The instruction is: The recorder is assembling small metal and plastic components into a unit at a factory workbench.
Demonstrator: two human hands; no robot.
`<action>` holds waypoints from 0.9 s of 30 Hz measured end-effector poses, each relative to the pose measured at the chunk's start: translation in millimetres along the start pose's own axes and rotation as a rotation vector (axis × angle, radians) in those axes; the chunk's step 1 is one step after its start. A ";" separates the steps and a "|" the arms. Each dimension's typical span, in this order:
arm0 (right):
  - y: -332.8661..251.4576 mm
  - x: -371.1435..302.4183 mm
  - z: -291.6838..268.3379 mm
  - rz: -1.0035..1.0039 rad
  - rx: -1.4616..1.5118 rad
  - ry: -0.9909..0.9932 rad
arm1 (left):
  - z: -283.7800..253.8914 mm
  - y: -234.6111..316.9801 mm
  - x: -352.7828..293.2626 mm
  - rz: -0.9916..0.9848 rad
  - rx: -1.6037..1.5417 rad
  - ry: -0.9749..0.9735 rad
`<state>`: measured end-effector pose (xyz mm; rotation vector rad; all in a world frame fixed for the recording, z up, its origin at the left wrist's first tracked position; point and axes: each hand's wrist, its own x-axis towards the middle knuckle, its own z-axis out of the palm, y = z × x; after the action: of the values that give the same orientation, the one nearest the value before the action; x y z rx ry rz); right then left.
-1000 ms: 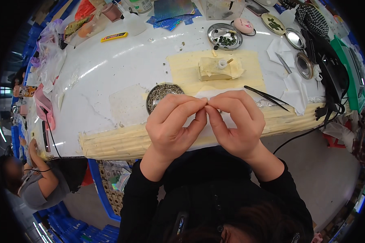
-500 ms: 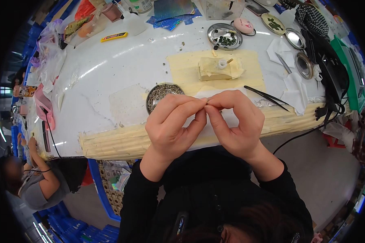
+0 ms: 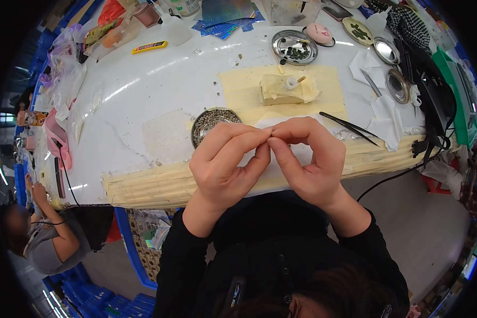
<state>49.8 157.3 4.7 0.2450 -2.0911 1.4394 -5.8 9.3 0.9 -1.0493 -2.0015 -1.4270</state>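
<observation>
My left hand [image 3: 229, 165] and my right hand [image 3: 308, 159] meet fingertip to fingertip above the table's near edge. Each pinches thumb against forefinger. Whatever sits between the tips is too small and too covered to name. Just beyond my left hand is a round metal dish [image 3: 194, 132] full of small greyish pieces, partly hidden by that hand. To the right of my right hand lie black tweezers [image 3: 349, 128]. A tape-covered block [image 3: 275, 90] with a small white cup [image 3: 291, 82] and a thin stick in it stands farther off.
A metal dish of dark green bits [image 3: 294, 47], a pink rounded object [image 3: 319, 33] and a yellow cutter [image 3: 149, 47] lie toward the back. White tissues [image 3: 386, 124] and a metal tool [image 3: 371, 82] are at right. Another person [image 3: 58, 238] works at far left.
My hands stay almost still, fingertips together. At far left, the other person's hands have shifted slightly.
</observation>
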 end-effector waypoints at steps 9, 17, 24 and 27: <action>-2.7 0.5 0.3 0.207 0.220 -0.002 | 0.6 -1.6 0.6 0.039 -0.029 -0.002; 1.3 -0.2 -4.9 0.155 0.075 -0.053 | -0.3 0.2 1.5 0.020 -0.029 -0.010; -3.7 1.5 -5.3 0.316 0.315 -0.057 | -2.0 0.2 1.4 -0.009 -0.083 -0.027; -1.9 2.3 -4.5 -0.108 -0.186 0.010 | 0.4 -0.5 0.1 0.006 -0.009 -0.017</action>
<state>50.4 161.0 8.6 0.2719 -2.1532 1.1726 -6.3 9.6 0.5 -1.0740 -2.0045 -1.4299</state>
